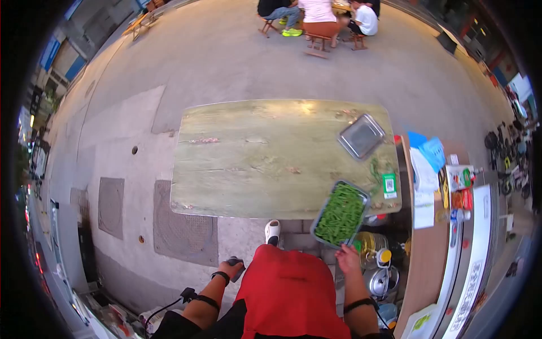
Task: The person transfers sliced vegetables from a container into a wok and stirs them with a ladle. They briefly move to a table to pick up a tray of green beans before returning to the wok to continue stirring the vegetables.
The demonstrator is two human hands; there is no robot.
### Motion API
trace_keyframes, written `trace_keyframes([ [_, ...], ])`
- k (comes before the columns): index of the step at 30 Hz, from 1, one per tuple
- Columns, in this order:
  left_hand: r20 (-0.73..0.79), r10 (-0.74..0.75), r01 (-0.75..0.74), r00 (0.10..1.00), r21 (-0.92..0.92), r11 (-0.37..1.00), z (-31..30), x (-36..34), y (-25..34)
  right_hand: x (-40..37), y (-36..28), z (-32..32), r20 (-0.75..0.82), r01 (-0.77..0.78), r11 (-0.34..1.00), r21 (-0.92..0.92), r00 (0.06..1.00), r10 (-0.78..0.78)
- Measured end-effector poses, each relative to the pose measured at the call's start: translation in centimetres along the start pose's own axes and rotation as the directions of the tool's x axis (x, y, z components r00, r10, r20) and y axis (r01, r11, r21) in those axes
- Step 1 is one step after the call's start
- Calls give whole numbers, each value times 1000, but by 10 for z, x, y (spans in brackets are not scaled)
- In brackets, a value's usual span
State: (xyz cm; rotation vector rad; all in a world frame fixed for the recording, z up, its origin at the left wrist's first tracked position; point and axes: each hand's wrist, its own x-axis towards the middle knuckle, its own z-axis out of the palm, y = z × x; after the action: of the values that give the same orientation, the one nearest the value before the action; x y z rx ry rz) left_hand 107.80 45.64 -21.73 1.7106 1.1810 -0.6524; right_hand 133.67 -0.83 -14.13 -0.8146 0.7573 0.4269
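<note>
A: What's closest?
B: A red apron [282, 294]. Left of it, the left hand [230, 268] is closed round a small dark object [236, 262]. I cannot tell what it is.
A: And the other?
B: The right hand [348, 259] grips the near end of the bean tray [340, 214], fingers clamped on its rim.
A: Where does that tray sit?
B: At the near right corner of the tabletop [254, 169], set at an angle, with its near end hanging past the edge. It is full of green beans.
A: Anything near it?
B: A bottle [370, 246] and a steel pot [383, 281] on the ground, just right of that hand. A white shoe [272, 230] shows by the tabletop's near edge.
A: Farther out?
B: A QR card [389, 185] lies just beside the bean tray, and an empty tray [361, 135] sits at the far right corner. Well beyond, people [319, 17] sit on stools.
</note>
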Motion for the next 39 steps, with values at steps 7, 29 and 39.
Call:
trace_keyframes([
  [7, -59, -30, 11, 998, -310, 951, -84, 30, 25, 156, 50, 178, 63, -74, 978, -196, 994, 88],
  [29, 904, 198, -349, 379, -58, 935, 30, -51, 282, -177, 102, 171, 250, 218, 867, -447, 962, -113],
  [39, 968, -249, -573, -32, 186, 798, 155, -344, 41, -470, 290, 42, -535, 520, 527, -673, 150, -832],
])
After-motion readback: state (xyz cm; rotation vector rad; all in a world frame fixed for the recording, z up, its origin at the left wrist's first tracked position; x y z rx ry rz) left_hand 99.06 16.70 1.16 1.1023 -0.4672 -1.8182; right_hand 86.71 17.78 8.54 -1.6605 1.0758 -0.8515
